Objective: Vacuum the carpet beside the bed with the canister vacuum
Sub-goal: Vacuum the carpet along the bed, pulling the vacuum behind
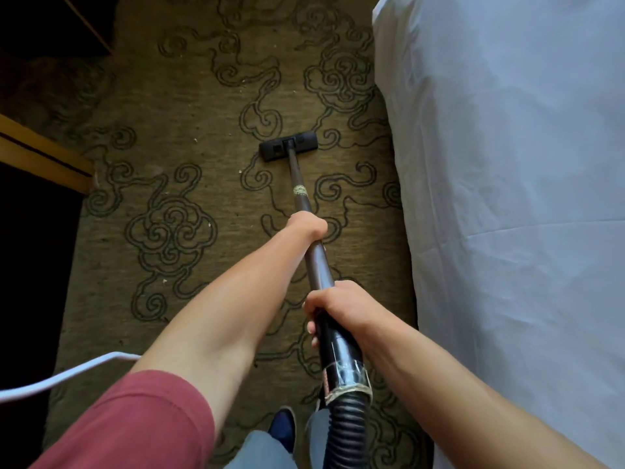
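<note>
An olive-brown carpet with dark swirl patterns fills the floor. A dark vacuum wand runs from my hands down to a black floor nozzle lying flat on the carpet, a short way left of the bed. My left hand grips the wand at mid length. My right hand grips it lower, just above the taped joint where the black ribbed hose begins. The canister itself is out of view.
The white-sheeted bed lines the whole right side. Wooden furniture edges and dark shadow stand at the left. A white cord crosses the lower left. My blue shoe is on the carpet below. Small light crumbs dot the carpet.
</note>
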Demonstrator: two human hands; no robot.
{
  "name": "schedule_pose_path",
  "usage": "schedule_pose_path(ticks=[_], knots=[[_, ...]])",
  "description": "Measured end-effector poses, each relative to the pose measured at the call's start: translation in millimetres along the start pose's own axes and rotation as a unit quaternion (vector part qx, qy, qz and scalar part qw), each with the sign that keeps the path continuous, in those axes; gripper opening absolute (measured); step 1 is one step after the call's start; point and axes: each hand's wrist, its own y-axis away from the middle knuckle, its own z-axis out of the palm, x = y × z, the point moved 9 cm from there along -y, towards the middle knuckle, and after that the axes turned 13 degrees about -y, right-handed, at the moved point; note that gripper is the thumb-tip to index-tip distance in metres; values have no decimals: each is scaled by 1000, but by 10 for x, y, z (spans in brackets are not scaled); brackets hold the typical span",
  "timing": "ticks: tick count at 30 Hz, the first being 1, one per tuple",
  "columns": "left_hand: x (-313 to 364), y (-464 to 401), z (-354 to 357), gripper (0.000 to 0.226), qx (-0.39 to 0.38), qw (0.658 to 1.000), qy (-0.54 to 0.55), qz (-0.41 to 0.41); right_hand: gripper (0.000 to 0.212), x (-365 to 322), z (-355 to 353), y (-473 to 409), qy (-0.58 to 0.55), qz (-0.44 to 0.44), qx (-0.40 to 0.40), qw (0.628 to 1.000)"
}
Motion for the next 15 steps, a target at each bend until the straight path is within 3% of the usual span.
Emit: schedule_pose_path(ticks=[9,15], knots=[[512,-852,-563,47,-25,996,77,-47,23,-994,133,-658,28,-20,24,999],[1066,-1470,-1339,52,-36,993,108,-27,21,-1987,530,-1047,44,-19,42,998]])
